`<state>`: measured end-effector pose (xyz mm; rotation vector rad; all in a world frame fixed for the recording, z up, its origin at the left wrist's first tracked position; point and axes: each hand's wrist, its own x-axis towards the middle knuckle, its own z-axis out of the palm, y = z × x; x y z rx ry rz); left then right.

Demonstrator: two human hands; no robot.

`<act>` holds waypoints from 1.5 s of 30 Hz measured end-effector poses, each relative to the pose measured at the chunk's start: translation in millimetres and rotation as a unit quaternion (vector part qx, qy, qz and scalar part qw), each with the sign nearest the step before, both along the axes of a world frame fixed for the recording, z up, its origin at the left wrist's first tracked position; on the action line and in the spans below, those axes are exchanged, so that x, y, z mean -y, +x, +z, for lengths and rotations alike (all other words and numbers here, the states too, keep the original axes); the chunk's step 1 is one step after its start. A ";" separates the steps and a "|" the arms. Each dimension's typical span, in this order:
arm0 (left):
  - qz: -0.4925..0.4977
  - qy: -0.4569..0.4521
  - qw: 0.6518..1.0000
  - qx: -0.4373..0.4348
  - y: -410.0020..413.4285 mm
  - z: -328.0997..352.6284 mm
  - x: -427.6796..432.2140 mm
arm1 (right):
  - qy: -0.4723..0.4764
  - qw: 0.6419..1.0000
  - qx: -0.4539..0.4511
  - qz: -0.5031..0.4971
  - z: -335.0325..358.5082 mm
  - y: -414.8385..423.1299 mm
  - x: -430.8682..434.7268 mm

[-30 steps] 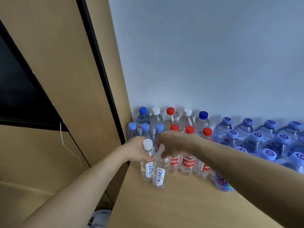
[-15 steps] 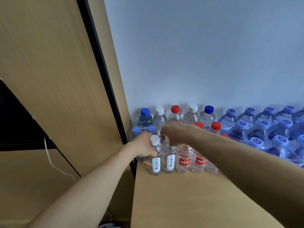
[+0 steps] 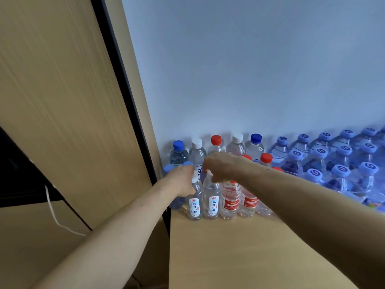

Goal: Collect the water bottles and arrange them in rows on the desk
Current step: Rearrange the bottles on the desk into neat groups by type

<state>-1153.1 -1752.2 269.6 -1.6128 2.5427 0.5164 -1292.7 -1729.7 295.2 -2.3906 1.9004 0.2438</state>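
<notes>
- L side: left hand [image 3: 182,180] reaches in from lower left, fingers curled round the neck & shoulder of the left white-label bottle [image 3: 194,202], gripping it.
- That bottle: upright, base on the desk [image 3: 250,253], at the far left end of the front row, close to the desk's left edge. White cap mostly hidden by the hand.
- R side: right hand [image 3: 221,168] comes in from the right, palm down, fingers bent over the top of the second white-label bottle [image 3: 212,200], grasping it at the cap. Only a bit of the cap shows.
- Second bottle: upright on the desk, just beside the first one, sides touching or nearly so; can't tell which.
- Next in the front row, to the right: red-label bottles [image 3: 230,202], upright, packed tight; forearm crosses above them.
- Behind: back row [image 3: 196,151] along the wall [image 3: 250,69], caps going blue, white, red, white, dark blue from L to R. Mid row partly hidden by both hands; a few red and light-blue caps poke out.
- Far right: big blue-cap bottles [image 3: 341,163] in several rows, also on the desk.
- Left of the desk: wood panel [image 3: 62,101] w/ black edge strip, white cord [image 3: 53,211] hanging in front of it.
</notes>
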 end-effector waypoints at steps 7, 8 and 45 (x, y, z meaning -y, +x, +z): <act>-0.006 -0.003 1.000 0.024 -1.1 -1.2 5.4 | -0.030 0.999 -0.013 0.002 -4.9 1.2 -1.9; -0.003 0.001 1.000 0.025 -1.4 -0.8 4.6 | -0.031 0.999 -0.015 0.002 -5.0 0.8 -3.5; -0.112 -0.229 0.962 0.096 -106.4 -3.3 -35.3 | 0.032 0.973 0.002 -0.227 -15.0 -127.9 -47.3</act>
